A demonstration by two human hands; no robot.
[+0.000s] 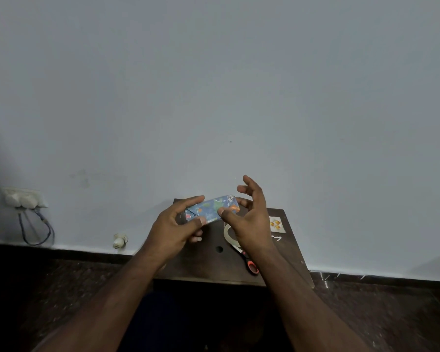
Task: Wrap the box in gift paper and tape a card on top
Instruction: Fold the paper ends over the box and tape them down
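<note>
Tape roll (229, 233) lay half hidden behind your right hand (249, 224), only a pale arc showing; the scissors (249, 262) showed just an orange-and-black handle past that wrist. The print on the small card (276, 224) at the bench's (203, 260) right edge was too small to read beyond yellow shapes.

Your left hand (173, 232) gripped the wrapped box (210, 209) at its left end, thumb below, index finger along the top edge. Your right hand touched the box's right end with the thumb tip, the remaining fingers spread and lifted loosely behind it. You held the box above the bench's far side, blue patterned paper covering every visible face.
</note>
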